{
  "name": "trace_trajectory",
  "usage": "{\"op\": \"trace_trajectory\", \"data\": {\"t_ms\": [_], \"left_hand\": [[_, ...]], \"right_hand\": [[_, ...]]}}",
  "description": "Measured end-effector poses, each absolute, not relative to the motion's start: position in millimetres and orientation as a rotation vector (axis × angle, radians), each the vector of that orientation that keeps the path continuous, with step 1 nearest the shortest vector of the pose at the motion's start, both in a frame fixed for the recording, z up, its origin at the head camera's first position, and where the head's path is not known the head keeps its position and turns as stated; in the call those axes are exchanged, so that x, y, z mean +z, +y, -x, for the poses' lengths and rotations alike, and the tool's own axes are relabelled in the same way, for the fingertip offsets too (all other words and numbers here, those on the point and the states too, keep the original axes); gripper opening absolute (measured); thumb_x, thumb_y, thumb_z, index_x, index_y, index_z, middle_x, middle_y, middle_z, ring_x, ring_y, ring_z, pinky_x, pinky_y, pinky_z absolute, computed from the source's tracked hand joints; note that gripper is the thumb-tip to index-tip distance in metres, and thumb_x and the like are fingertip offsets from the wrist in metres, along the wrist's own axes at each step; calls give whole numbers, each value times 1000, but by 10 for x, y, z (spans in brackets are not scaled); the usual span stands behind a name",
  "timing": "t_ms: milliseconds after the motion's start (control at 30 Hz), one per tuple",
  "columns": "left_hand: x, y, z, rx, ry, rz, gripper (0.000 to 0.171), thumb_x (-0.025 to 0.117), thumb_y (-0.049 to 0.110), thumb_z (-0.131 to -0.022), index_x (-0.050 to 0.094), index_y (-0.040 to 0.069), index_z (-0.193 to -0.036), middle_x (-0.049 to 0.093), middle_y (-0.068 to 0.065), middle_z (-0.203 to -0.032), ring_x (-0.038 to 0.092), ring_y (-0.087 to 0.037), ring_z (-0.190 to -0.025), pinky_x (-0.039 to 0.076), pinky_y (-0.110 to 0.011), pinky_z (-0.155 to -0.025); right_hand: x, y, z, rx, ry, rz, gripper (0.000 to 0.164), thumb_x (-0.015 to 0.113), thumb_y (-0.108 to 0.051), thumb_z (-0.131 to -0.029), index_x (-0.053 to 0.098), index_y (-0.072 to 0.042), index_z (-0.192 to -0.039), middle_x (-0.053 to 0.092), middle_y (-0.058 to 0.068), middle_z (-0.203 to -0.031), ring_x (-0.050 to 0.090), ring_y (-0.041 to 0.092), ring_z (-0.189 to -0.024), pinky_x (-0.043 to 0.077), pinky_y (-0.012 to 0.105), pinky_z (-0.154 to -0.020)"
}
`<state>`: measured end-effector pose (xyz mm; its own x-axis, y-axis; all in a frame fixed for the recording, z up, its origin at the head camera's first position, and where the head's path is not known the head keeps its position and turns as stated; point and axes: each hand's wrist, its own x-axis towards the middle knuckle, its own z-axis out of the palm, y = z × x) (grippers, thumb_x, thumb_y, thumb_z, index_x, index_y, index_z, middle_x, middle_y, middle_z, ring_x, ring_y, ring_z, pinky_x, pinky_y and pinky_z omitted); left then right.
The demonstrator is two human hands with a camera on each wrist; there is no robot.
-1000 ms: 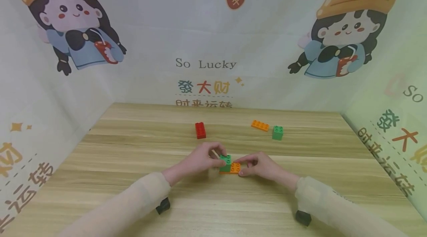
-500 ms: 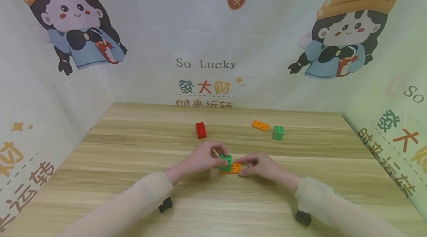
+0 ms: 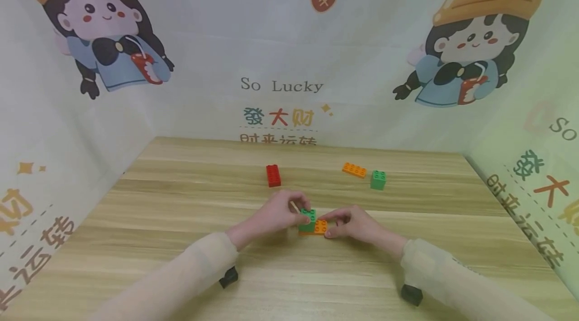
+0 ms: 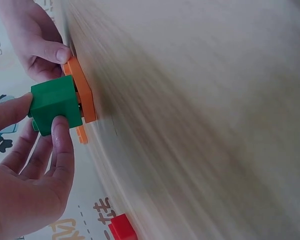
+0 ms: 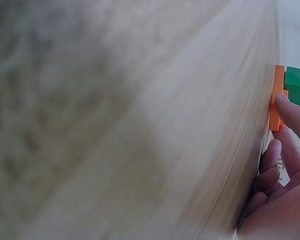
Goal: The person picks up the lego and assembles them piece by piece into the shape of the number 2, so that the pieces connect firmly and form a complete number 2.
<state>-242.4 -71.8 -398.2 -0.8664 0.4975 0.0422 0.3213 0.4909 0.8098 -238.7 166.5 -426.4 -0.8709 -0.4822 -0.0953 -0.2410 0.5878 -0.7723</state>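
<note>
Green four-stud toy brick (image 3: 308, 227), lower ctr. of head view, over L half of orange studded plate (image 3: 320, 227). L hand (image 3: 280, 211) pinches brick betw. thumb & fingers; R hand (image 3: 356, 223) pinches plate's R end. L wrist view: narrow gap betw. brick & plate, i.e. prob. not fully seated; uneven pressure could cock brick, or slack R pinch let plate skid. Matl.: apparently smooth, hard plastic; brick boxy, plate flat, oblong; tabletop (image 3: 181, 185) wood-grained.

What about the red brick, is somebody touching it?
No, the red brick lies apart from the left hand and right hand.
</note>
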Motion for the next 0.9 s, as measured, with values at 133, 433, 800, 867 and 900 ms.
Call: {"op": "trace_trajectory", "data": {"t_ms": [133,433,800,867,900], "left_hand": [[-4009,-730,2412,1377,2503,-684,16,75,8,-82,67,9,-96,68,-6,-92,61,-13,-76,53,-24,-70],[-4044,-755,2389,1434,2467,-647,17,74,6,-83,67,9,-98,68,-7,-97,63,-14,-78,55,-26,-74],[-4088,-779,2378,1449,2479,-614,17,75,8,-84,67,11,-99,68,-7,-97,64,-15,-78,54,-26,-72],[-4085,-769,2386,1441,2478,-615,16,75,9,-84,67,12,-98,68,-6,-96,63,-15,-77,54,-26,-71],[-4081,-762,2391,1436,2477,-619,17,75,9,-84,67,12,-98,68,-6,-96,63,-15,-77,54,-26,-71]], "right_hand": [[-4268,1666,2384,-1163,2523,577,39,77,-25,-84,71,-11,-120,51,-4,-68,43,11,-65,33,19,-57],[-4265,1655,2386,-1173,2526,572,39,78,-24,-84,72,-10,-119,52,-3,-68,43,11,-65,33,18,-57],[-4220,1618,2390,-1135,2537,562,39,78,-26,-83,72,-11,-119,54,-2,-70,44,13,-67,34,20,-60],[-4214,1622,2384,-1117,2553,554,39,78,-26,-83,72,-12,-119,56,-2,-71,45,13,-68,35,21,-60],[-4210,1623,2380,-1109,2560,550,39,78,-26,-83,72,-13,-119,58,-1,-73,46,13,-69,36,21,-61]]}}
